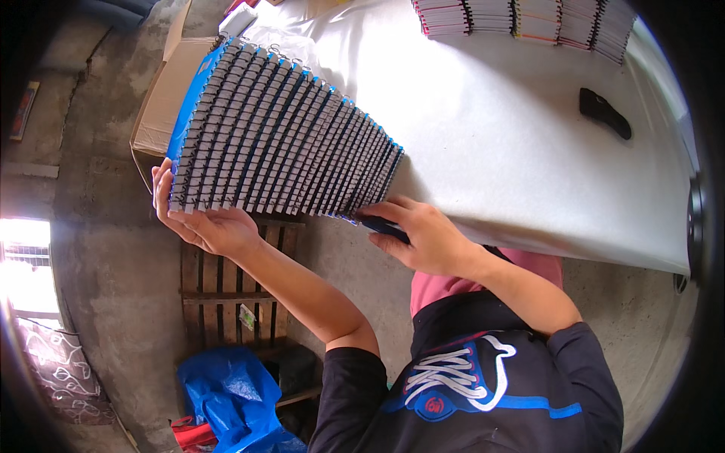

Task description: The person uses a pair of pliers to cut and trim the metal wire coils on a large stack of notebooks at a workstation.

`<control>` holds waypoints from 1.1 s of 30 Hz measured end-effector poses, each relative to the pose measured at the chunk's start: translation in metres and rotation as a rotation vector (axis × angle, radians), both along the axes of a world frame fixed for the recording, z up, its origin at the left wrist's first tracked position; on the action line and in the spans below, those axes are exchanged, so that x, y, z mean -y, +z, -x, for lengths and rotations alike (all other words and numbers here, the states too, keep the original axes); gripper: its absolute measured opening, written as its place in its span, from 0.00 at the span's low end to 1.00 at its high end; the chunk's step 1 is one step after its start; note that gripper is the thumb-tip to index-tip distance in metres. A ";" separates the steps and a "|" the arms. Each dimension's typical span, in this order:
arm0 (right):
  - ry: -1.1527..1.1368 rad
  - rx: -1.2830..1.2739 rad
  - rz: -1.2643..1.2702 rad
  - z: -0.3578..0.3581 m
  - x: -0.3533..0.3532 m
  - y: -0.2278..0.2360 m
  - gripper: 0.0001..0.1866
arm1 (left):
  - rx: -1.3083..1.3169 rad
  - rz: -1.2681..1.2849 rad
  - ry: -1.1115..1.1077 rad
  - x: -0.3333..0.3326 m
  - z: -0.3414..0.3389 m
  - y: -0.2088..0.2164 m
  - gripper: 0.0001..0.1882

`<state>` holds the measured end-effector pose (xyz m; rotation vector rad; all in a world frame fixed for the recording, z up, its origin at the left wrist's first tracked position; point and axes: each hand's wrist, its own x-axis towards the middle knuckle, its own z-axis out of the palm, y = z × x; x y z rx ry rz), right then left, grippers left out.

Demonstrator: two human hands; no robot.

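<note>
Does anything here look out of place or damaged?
Nothing looks plainly spilled or broken. The one oddity is a dark object lying alone at a slant on the white-covered table, apart from the spiral-bound notebooks lined up at the left hand. I can't tell what it is.

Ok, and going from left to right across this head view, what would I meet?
Bright window → left hand → row of spiral-bound books → right hand, holding a dark object → black curved object on the white-covered table.
</note>
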<state>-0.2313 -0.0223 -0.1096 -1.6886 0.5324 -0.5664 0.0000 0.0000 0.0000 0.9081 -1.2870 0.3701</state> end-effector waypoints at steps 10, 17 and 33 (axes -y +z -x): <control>-0.327 0.014 0.799 -0.004 -0.008 -0.015 0.26 | -0.021 0.012 -0.014 0.001 -0.003 0.001 0.22; -0.178 0.047 0.593 -0.008 -0.004 -0.021 0.21 | -0.001 0.012 -0.002 0.003 -0.001 0.001 0.21; -0.339 -0.036 0.825 -0.005 -0.009 -0.019 0.23 | -0.018 -0.002 -0.037 0.002 -0.006 0.001 0.22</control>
